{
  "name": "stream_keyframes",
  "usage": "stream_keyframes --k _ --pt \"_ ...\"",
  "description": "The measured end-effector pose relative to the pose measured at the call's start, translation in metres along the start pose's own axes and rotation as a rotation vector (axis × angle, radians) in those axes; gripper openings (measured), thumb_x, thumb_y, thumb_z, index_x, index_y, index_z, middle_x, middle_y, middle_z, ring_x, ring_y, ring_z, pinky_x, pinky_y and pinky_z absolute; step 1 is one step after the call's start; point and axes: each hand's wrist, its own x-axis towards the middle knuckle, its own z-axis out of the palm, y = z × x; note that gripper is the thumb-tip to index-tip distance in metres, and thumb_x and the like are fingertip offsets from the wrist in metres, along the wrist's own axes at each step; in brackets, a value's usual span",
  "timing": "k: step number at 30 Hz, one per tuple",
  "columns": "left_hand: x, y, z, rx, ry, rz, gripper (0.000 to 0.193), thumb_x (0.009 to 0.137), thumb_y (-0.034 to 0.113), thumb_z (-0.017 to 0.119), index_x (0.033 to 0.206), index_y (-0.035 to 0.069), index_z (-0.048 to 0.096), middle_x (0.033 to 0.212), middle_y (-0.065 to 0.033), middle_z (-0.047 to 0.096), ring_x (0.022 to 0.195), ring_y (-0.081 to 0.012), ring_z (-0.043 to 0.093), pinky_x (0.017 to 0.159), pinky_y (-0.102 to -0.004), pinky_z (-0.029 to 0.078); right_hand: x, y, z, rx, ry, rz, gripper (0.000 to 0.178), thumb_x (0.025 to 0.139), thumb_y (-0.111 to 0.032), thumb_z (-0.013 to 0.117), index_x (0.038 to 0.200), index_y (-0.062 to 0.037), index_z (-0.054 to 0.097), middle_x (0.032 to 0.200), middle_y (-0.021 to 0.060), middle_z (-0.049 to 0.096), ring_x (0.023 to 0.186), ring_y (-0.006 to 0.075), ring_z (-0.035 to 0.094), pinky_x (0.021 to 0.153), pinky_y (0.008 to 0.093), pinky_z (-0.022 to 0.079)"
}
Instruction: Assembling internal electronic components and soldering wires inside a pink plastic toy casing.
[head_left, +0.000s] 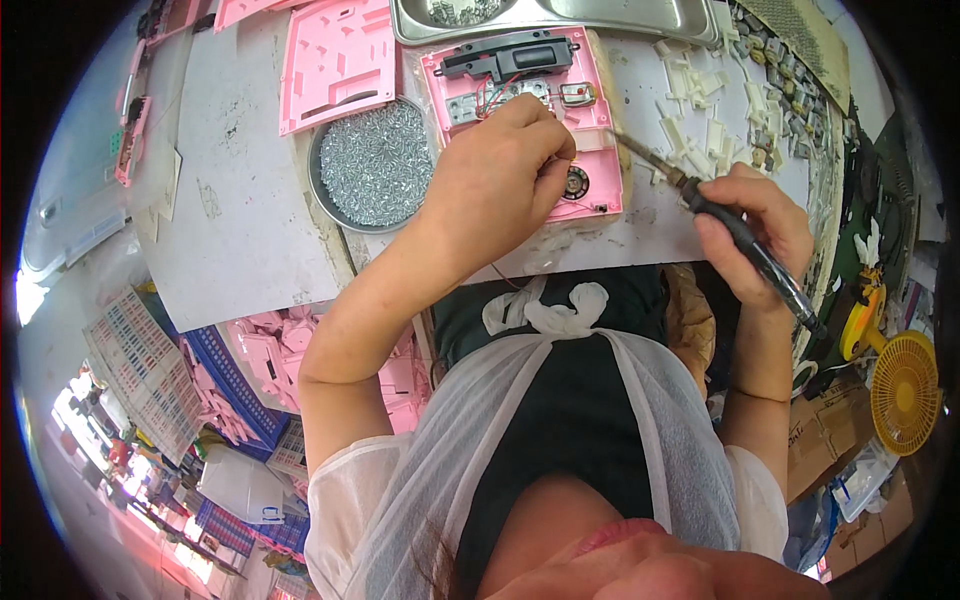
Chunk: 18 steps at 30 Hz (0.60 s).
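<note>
A pink plastic housing [598, 135] lies open on the table in front of me. Inside it are a long black plastic part [512, 58], a grey mechanism [462, 108] with red wires, a small motor [577, 95] and a round black speaker [576, 183]. My left hand [500, 170] reaches over the housing, its thumb and fingers pinched together; what they hold is hidden. In my right hand [755, 225] is a soldering iron [742, 238] with a black handle. Its thin metal tip points left, at the housing's right edge.
Left of the housing stands a round bowl [372, 165] full of small screws. Behind are a pink panel [340, 60] and a metal tray [620, 12]. White plastic parts [705, 130] and grey metal pieces [770, 60] lie at right. A yellow fan [903, 392] stands at far right.
</note>
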Motion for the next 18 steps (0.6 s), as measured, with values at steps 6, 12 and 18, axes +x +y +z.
stream_keyframes --k 6,12,18 --pt "0.008 0.001 -0.003 0.031 -0.08 -0.031 0.008 0.08 0.006 0.071 0.088 0.002 0.069 0.089 -0.0104 0.062 0.076 -0.0262 0.067 0.069 -0.0354 0.054 -0.002 -0.001 0.008 -0.042 -0.12 0.01 0.025 0.076 -0.007 0.078 0.099 -0.0052 0.072 0.07 0.0046 0.061 0.056 0.0147 0.054 0.053 0.0275 0.039" --pt "0.012 0.004 -0.007 0.092 -0.132 -0.025 0.008 0.079 0.006 0.07 0.086 0.002 0.068 0.088 -0.0103 0.062 0.077 -0.0283 0.066 0.07 -0.0378 0.054 0.0 -0.002 0.01 -0.033 -0.157 0.019 0.026 0.076 -0.006 0.077 0.101 -0.0054 0.071 0.07 0.0043 0.06 0.055 0.014 0.054 0.053 0.0269 0.04" --pt "0.014 0.005 -0.007 0.118 -0.15 -0.012 0.008 0.078 0.007 0.07 0.084 0.003 0.069 0.089 -0.0108 0.063 0.081 -0.0321 0.065 0.07 -0.0415 0.052 0.003 -0.002 0.012 -0.027 -0.179 0.027 0.026 0.076 -0.006 0.077 0.1 -0.0052 0.071 0.072 0.0044 0.062 0.056 0.0134 0.056 0.053 0.0261 0.041"
